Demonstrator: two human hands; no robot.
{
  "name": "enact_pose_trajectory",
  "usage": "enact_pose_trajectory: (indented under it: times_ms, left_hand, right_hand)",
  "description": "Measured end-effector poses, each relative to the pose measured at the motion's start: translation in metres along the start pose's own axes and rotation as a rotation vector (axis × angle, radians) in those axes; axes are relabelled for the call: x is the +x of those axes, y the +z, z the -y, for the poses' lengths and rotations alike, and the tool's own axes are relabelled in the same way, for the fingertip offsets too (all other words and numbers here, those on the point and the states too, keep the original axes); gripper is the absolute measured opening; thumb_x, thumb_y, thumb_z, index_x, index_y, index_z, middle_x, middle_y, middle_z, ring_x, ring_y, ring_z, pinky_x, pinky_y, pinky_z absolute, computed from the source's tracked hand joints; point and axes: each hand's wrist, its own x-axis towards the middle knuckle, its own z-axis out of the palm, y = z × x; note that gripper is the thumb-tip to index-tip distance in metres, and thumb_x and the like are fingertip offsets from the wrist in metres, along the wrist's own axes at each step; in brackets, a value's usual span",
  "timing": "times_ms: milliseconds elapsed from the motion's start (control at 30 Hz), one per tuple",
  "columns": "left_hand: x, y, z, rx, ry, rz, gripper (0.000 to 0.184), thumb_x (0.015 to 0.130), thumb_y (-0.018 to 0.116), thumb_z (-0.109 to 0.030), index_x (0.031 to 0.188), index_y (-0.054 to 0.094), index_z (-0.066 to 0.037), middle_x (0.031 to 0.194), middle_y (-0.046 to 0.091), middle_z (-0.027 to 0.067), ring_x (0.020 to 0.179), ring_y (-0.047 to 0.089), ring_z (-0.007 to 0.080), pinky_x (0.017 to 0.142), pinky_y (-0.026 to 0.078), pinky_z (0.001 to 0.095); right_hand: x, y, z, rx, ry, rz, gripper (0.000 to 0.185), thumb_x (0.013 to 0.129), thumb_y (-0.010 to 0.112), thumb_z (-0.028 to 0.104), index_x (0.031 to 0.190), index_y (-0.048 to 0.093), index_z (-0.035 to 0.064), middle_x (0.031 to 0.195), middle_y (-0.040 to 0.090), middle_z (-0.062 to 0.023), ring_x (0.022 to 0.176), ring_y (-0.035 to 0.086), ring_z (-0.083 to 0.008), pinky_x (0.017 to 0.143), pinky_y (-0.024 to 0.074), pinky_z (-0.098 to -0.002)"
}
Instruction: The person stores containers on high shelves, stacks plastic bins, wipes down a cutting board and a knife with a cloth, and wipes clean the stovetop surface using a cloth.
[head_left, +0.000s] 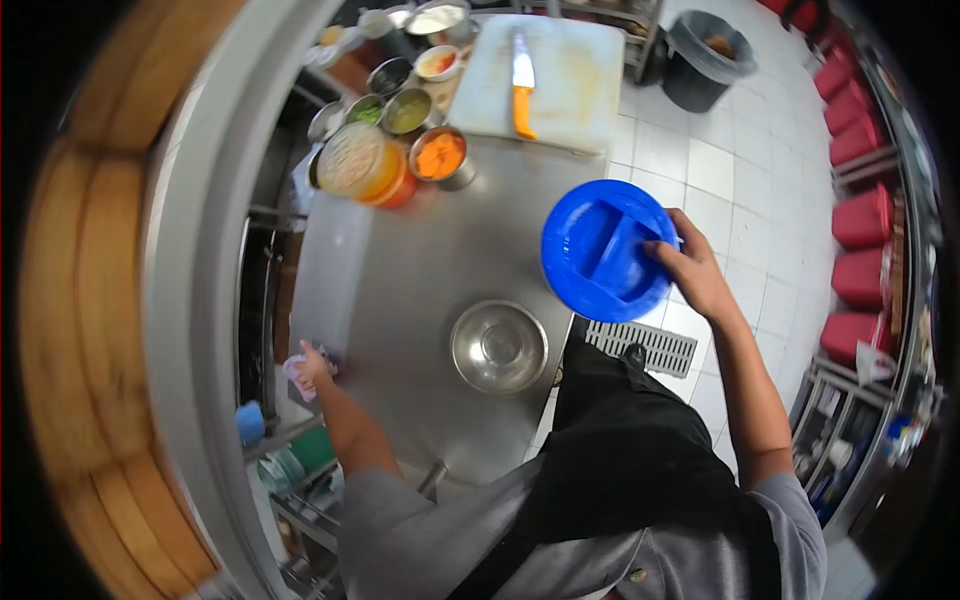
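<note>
Pinching the blue plastic lid (pixel 595 275) near the right edge of the table (pixel 430 260) with the right hand (pixel 692 258), with thumb over the recessed face and fingers behind the rim, presumably to keep so broad a disc from tipping. Clutching a lilac cloth (pixel 296 373) at the table's left edge with the left hand (pixel 314 367), probably bunched to fit the palm, though too blurred to tell each finger. With a steel bowl (pixel 499 346) on the table between both hands and an orange-handled knife (pixel 522 98) flat on the cutting board (pixel 580 85) well beyond, probably to rest the blade safely.
</note>
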Motion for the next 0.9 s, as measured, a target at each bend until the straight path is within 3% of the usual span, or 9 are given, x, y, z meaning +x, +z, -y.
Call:
enact_pose_trajectory:
  times_ms: [200,233,267,400,500,600,667,733,900]
  left_hand:
    - [0.102,0.113,-0.061,0.062,1.087,-0.177,0.045,0.094,0.045,-0.025,0.136,0.052,-0.011,0.121,0.061,0.0236,0.112,0.056,0.0395,0.102,0.039,0.0513]
    - [0.046,0.081,-0.102,-0.044,0.872,-0.023,0.044,0.091,0.05,-0.018,0.135,0.055,-0.01,0.12,0.061,0.0242,0.117,0.051,0.0418,0.107,0.034,0.0507]
    - [0.046,0.098,-0.11,-0.208,1.167,-0.096,0.049,0.09,0.051,-0.015,0.138,0.053,-0.013,0.124,0.059,0.0229,0.124,0.045,0.0431,0.112,0.028,0.0503]
    - [-0.142,-0.001,-0.186,-0.546,1.314,0.255,0.058,0.083,0.048,0.001,0.14,0.052,-0.01,0.141,0.049,0.0207,0.138,0.034,0.0422,0.115,0.025,0.0487]
    - [-0.236,0.002,-0.19,-0.755,1.255,0.482,0.049,0.075,0.049,0.008,0.118,0.068,-0.005,0.116,0.062,0.0177,0.117,0.054,0.0323,0.108,0.038,0.0409]
    - [-0.318,-0.07,-0.22,-0.824,0.871,1.248,0.043,0.075,0.049,0.008,0.112,0.07,-0.002,0.103,0.064,0.0088,0.105,0.057,0.0199,0.1,0.042,0.0327]
    - [-0.333,-0.087,-0.232,-0.989,1.17,1.227,0.04,0.077,0.051,0.007,0.111,0.071,-0.003,0.098,0.065,0.0044,0.091,0.057,0.0147,0.091,0.047,0.0292]
    - [-0.309,-0.105,-0.227,-1.075,0.782,1.277,0.042,0.078,0.05,0.008,0.113,0.07,-0.003,0.104,0.067,0.0068,0.093,0.059,0.0157,0.091,0.047,0.0304]
    - [-0.15,-0.018,-0.195,-0.833,0.692,0.397,0.045,0.076,0.048,0.008,0.117,0.064,0.0,0.116,0.064,0.017,0.1,0.064,0.0275,0.084,0.054,0.0397]
  right_hand:
    - [-0.062,-0.048,-0.008,-0.019,0.126,-0.181,0.044,0.083,0.061,0.014,0.123,0.053,-0.0017,0.099,0.059,-0.0036,0.089,0.053,-0.0106,0.082,0.0438,-0.0249]
    - [-0.07,-0.051,-0.009,0.003,0.149,-0.228,0.045,0.082,0.061,0.014,0.124,0.053,-0.0021,0.1,0.058,-0.0036,0.091,0.053,-0.0109,0.084,0.0431,-0.0244]
    - [-0.076,-0.057,-0.013,0.018,0.146,-0.245,0.047,0.083,0.06,0.014,0.126,0.052,-0.0032,0.102,0.058,-0.0044,0.092,0.052,-0.011,0.085,0.0425,-0.0241]
    - [-0.086,-0.084,-0.025,-0.027,0.179,-0.248,0.05,0.085,0.059,0.017,0.13,0.051,-0.0039,0.106,0.058,-0.0044,0.092,0.053,-0.0115,0.086,0.0427,-0.0236]
    - [-0.085,-0.098,-0.03,-0.034,0.163,-0.262,0.049,0.086,0.059,0.021,0.129,0.052,-0.0026,0.105,0.058,-0.003,0.094,0.052,-0.0106,0.088,0.0413,-0.0234]
    - [-0.075,-0.109,-0.031,0.0,0.109,-0.204,0.048,0.086,0.059,0.021,0.128,0.052,-0.0023,0.104,0.058,-0.0027,0.095,0.052,-0.0103,0.089,0.0408,-0.0235]
    - [-0.071,-0.117,-0.028,0.006,0.086,-0.18,0.047,0.086,0.059,0.02,0.127,0.053,-0.0017,0.102,0.057,-0.0022,0.094,0.052,-0.0098,0.087,0.0411,-0.0236]
    - [-0.072,-0.116,-0.024,-0.008,0.053,-0.23,0.046,0.086,0.059,0.019,0.127,0.052,-0.0013,0.101,0.057,-0.0019,0.092,0.051,-0.0095,0.086,0.0411,-0.0234]
    - [-0.095,-0.125,-0.034,0.124,0.079,-0.331,0.045,0.086,0.056,0.014,0.128,0.052,-0.0013,0.105,0.057,-0.0022,0.096,0.05,-0.0101,0.09,0.0399,-0.024]
